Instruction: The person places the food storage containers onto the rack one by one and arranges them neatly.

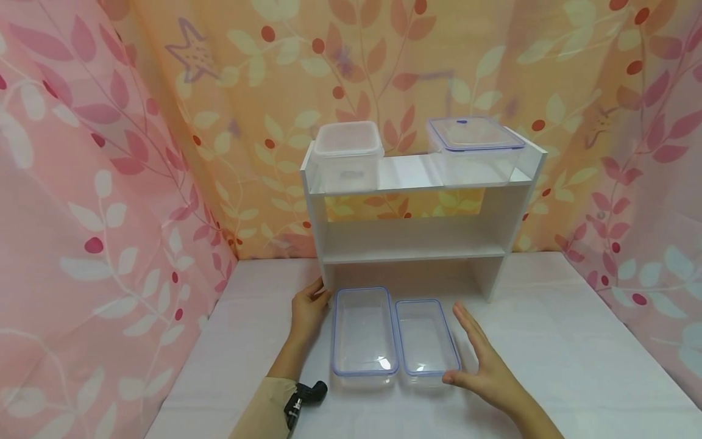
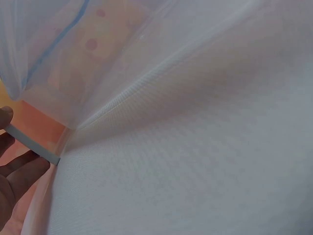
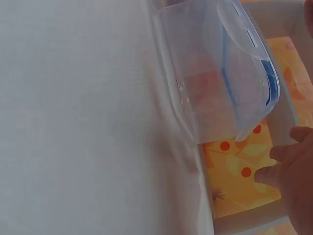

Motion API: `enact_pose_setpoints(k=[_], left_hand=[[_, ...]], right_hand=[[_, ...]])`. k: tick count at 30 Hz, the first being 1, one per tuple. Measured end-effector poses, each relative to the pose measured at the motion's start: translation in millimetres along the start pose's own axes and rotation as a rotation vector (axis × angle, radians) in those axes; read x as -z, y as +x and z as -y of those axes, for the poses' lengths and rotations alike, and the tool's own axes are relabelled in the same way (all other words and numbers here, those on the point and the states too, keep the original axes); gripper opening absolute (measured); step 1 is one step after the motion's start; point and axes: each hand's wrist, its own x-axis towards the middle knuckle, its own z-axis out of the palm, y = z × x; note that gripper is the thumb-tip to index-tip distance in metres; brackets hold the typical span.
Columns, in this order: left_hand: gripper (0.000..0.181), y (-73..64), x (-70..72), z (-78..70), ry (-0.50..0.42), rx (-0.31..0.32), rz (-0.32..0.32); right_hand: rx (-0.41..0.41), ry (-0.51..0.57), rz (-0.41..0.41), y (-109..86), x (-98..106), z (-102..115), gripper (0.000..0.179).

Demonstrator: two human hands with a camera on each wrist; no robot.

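My left hand [image 1: 309, 312] is at the foot of the white shelf [image 1: 414, 239], at its left side panel. In the left wrist view the panel edge [image 2: 34, 146] lies between thumb and fingers, which pinch it. A larger clear box [image 1: 364, 332] with a blue-rimmed lid stands on the table just right of this hand. Beside it is a smaller clear box [image 1: 428, 338], also blue-rimmed. My right hand [image 1: 485, 366] is spread at the small box's right side, thumb near its front corner, holding nothing. The right wrist view shows a clear box [image 3: 205, 73] close to those fingers [image 3: 269, 175].
On the shelf's top board sit a clear box with a whitish lid [image 1: 348, 155] at left and a blue-rimmed clear box [image 1: 477, 152] at right. A white cloth covers the table [image 1: 581, 366]. Patterned curtains [image 1: 263, 79] hang behind and at both sides.
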Motion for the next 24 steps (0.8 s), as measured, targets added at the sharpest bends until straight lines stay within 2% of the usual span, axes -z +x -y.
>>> enact_pose_setpoints(k=[8, 24], left_hand=[[0.045, -0.5, 0.4, -1.5, -0.014, 0.016, 0.008], [0.044, 0.1, 0.3, 0.7, 0.015, 0.021, -0.004]], right_hand=[[-0.029, -0.006, 0.039, -3.5, -7.6, -7.7, 0.133], [-0.022, -0.049, 0.084, -5.4, -15.9, -10.7, 0.139]])
